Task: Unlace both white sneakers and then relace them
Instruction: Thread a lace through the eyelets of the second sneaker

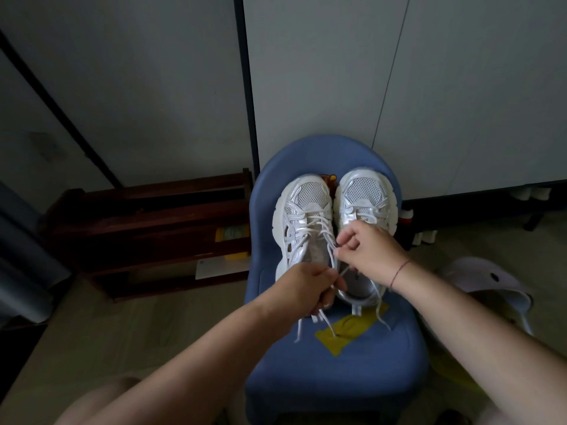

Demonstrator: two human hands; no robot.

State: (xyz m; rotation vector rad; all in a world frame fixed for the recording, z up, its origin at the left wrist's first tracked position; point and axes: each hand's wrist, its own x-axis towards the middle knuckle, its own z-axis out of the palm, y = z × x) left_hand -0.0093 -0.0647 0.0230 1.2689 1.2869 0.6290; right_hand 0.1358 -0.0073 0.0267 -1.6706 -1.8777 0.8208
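Both hands were busy at the laces. The left hand (306,286) had its fingers curled round a white lace (322,231), gripping it near the heel of the left sneaker (302,207), with the loose ends hanging below the fist. The right hand (372,254) pinched another strand of that lace between thumb and forefinger, just above the left hand. A thin red string (399,273) circled its wrist.

The two white sneakers stood side by side, touching, toes pointing away from the person, on the seat of a blue chair (337,381). The right hand covered the middle of the right sneaker (365,191), so how far it was laced could not be told. One of its lace ends trailed over the seat beside a yellow patch (352,328). A small brown thing showed between the toes, too hidden to name.

Left of the chair stood a dark wooden rack (147,222). On its shelves lay a yellow packet (231,236) and, lower down, a white card (214,268). To the right of the chair, on the floor, lay a white rounded thing (487,280), partly behind the right forearm. Grey wall panels (322,87) rose behind the chair.
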